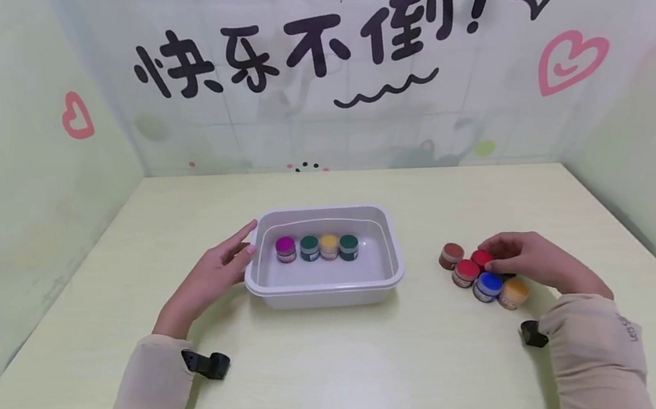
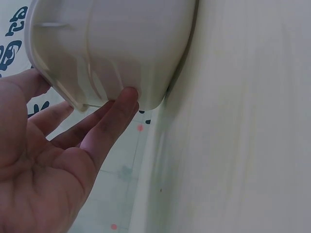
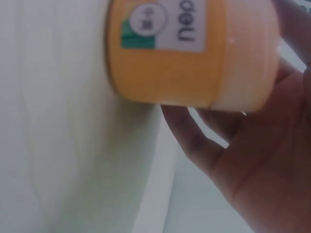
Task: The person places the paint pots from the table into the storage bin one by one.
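A white plastic tub (image 1: pixel 319 297) holds several small paint jars: one with a magenta lid (image 1: pixel 285 249), two green-lidded, one yellow. My left hand (image 1: pixel 214 279) touches the tub's left side, its fairly straight fingers (image 2: pixel 116 119) against the outer wall. On the right, my right hand (image 1: pixel 530 259) pinches a red-lidded paint jar (image 1: pixel 481 259) between thumb and fingers. Around it stand another red jar (image 1: pixel 465 273), a brown jar (image 1: pixel 452 256), a blue jar (image 1: pixel 488 287) and an orange-yellow jar (image 1: pixel 513 293). In the right wrist view, the orange-yellow jar (image 3: pixel 165 73) hides the fingertips.
A dark lid shows partly beneath my right hand. The pale table (image 1: pixel 403 376) meets a wall (image 1: pixel 315 123) with black lettering behind, and side walls flank it. A black wrist camera (image 1: pixel 206 364) sits at my left cuff, another (image 1: pixel 533 334) at my right.
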`<move>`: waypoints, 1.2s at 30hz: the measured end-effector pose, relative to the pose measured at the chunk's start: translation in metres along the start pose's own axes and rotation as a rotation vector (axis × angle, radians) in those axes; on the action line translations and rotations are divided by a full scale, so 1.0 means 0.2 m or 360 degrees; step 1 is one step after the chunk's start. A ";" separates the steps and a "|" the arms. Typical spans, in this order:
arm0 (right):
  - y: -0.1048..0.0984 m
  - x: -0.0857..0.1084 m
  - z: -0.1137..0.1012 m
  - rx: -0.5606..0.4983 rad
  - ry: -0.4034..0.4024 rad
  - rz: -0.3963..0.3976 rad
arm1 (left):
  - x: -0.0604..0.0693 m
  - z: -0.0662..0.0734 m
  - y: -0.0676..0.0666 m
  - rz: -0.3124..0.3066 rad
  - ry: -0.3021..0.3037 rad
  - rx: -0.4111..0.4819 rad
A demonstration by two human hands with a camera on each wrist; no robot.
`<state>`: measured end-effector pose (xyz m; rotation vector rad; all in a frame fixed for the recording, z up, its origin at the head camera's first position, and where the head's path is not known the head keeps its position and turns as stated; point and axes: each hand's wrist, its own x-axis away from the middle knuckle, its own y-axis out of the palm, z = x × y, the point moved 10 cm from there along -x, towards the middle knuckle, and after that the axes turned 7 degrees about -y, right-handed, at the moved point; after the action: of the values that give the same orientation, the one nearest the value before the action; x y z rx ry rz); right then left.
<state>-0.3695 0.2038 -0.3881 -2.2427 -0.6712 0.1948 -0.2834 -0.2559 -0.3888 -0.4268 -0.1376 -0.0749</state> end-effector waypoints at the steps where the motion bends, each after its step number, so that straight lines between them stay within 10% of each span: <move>1: 0.00 0.00 0.00 0.0000 0.0006 0.0002 | 0.00 0.00 0.00 0.0005 -0.0007 0.0002; 17: -0.11 0.01 -0.11 0.0148 0.0025 0.0200 | 0.00 0.00 -0.01 0.0002 -0.0007 -0.0015; 36: 0.13 -0.18 -0.87 -0.0004 -0.0388 0.0191 | 0.00 -0.01 0.00 0.0010 -0.0015 0.0004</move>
<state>-0.3309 0.0576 -0.2891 -2.2844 -0.6639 0.5341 -0.2842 -0.2560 -0.3900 -0.4249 -0.1452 -0.0664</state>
